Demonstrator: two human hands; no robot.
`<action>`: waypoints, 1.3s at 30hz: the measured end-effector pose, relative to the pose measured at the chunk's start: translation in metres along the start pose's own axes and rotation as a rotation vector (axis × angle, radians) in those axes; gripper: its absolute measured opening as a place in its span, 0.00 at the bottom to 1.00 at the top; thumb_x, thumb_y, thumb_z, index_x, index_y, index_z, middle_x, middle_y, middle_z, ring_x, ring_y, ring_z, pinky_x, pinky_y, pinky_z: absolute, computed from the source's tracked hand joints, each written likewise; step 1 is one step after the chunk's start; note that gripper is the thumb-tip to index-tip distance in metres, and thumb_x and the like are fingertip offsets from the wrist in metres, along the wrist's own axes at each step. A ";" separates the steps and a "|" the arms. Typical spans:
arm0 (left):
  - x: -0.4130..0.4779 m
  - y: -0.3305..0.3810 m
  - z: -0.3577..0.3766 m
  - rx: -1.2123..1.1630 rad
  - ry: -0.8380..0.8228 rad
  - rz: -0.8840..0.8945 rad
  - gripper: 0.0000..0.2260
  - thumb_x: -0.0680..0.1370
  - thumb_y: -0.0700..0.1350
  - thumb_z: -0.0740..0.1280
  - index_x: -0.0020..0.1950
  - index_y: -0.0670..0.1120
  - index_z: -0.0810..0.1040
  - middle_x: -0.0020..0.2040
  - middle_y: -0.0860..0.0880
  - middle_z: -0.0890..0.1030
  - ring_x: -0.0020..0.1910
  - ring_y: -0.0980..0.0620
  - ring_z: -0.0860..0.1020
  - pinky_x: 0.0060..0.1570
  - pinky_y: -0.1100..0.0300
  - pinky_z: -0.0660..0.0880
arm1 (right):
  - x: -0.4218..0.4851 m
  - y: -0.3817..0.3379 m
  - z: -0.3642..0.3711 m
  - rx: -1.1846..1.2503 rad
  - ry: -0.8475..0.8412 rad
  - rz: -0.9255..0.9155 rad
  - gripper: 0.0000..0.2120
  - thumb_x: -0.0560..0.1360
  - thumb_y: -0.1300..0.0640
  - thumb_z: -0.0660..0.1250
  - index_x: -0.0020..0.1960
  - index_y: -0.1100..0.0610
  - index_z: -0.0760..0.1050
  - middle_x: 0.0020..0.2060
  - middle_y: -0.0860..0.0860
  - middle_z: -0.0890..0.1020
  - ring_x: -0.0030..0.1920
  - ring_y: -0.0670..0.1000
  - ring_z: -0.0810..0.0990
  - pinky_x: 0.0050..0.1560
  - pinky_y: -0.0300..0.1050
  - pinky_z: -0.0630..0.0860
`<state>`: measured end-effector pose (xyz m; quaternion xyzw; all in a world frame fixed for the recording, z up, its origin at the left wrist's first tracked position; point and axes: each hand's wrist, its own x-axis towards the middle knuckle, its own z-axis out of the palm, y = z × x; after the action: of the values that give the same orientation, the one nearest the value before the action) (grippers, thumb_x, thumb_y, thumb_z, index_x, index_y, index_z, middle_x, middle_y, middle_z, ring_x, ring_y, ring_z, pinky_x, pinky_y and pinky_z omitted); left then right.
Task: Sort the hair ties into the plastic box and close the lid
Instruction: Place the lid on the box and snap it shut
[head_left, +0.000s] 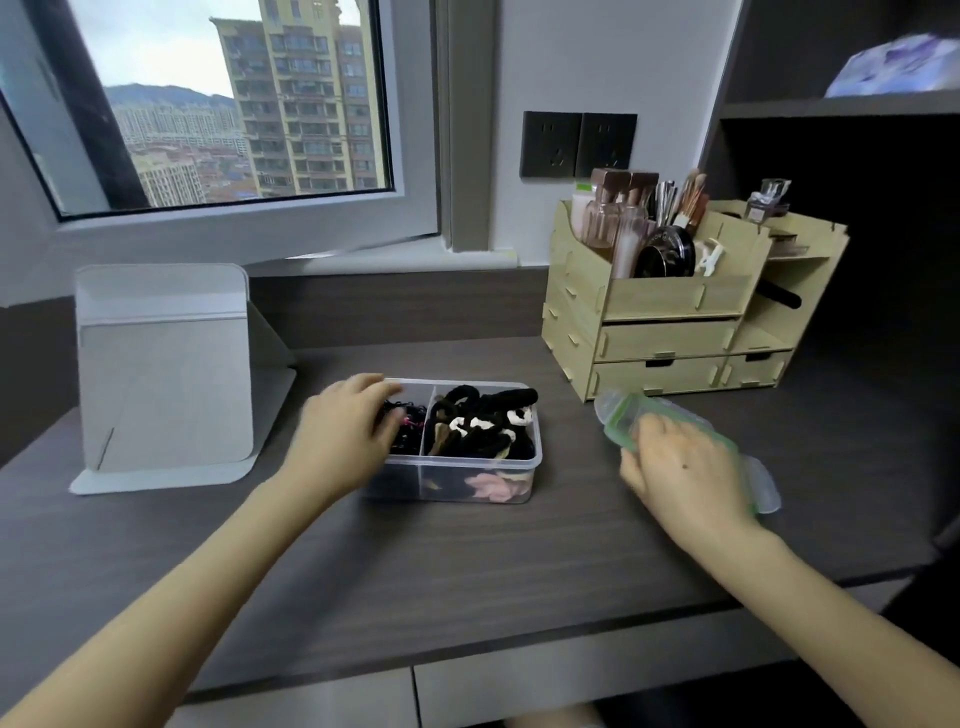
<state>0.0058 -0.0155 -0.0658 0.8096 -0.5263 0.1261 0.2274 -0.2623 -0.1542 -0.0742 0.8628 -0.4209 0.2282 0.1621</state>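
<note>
White fold-out mirror stand (166, 364) sits far left on the desk (467, 561), upright, tilted back, with a narrow gap to the arm beside it. Left hand (348, 436) is at the left end of the plastic box (467, 459). Its fingers curl over the left wall and reach into the small left compartment. It's blurred there, so I can't tell if it pinches a tie or only steadies the wall. The box is clear and open-topped, near the desk's middle, split by one divider. Thin dark hair ties (410, 423) are in the left cell. Thick black, white and tan hair ties (483, 421) are heaped in the larger right cell, reaching about rim height, with a pink one showing through the near wall. There's a bare strip of desk between the box and the lid (613, 410), so the two are apart. The lid is clear with a green seal, lies right of the box, is angled near-right to far-left, and is motion-blurred. Right hand (680, 467) is palm-down on it, with fingers wrapped round its long edge and holding it. Can't tell if the lid is off the desk. The wooden organiser (675, 322) with brushes and bottles stands just beyond the lid's far end, so it's tight on that side. Wide open desk runs on the near side of both hands up to the front edge. Wall sockets (579, 145) are above the organiser, and a dark shelf unit (831, 156) closes off the far right.
</note>
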 end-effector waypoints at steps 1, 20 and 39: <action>0.001 0.008 0.002 -0.010 -0.031 0.113 0.20 0.77 0.55 0.54 0.65 0.51 0.74 0.68 0.46 0.74 0.67 0.42 0.71 0.64 0.48 0.68 | 0.002 0.002 -0.007 0.030 0.053 -0.015 0.15 0.57 0.63 0.79 0.30 0.62 0.71 0.22 0.56 0.76 0.21 0.57 0.75 0.21 0.38 0.63; 0.055 0.061 0.046 0.240 -0.512 0.408 0.22 0.82 0.51 0.42 0.75 0.50 0.57 0.76 0.57 0.58 0.77 0.51 0.48 0.69 0.34 0.34 | 0.103 0.013 -0.026 1.511 0.429 0.476 0.09 0.76 0.58 0.64 0.39 0.51 0.69 0.38 0.53 0.84 0.46 0.55 0.83 0.51 0.49 0.77; 0.043 -0.032 0.002 -0.863 -0.073 -0.565 0.24 0.79 0.58 0.52 0.39 0.42 0.78 0.39 0.44 0.80 0.40 0.47 0.76 0.46 0.54 0.73 | 0.102 -0.036 0.036 1.837 -0.691 1.121 0.10 0.77 0.58 0.64 0.40 0.63 0.76 0.23 0.57 0.82 0.21 0.53 0.81 0.21 0.48 0.77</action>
<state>0.0525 -0.0397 -0.0559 0.7563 -0.2987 -0.1972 0.5476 -0.1689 -0.2165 -0.0538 0.3618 -0.4437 0.2407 -0.7838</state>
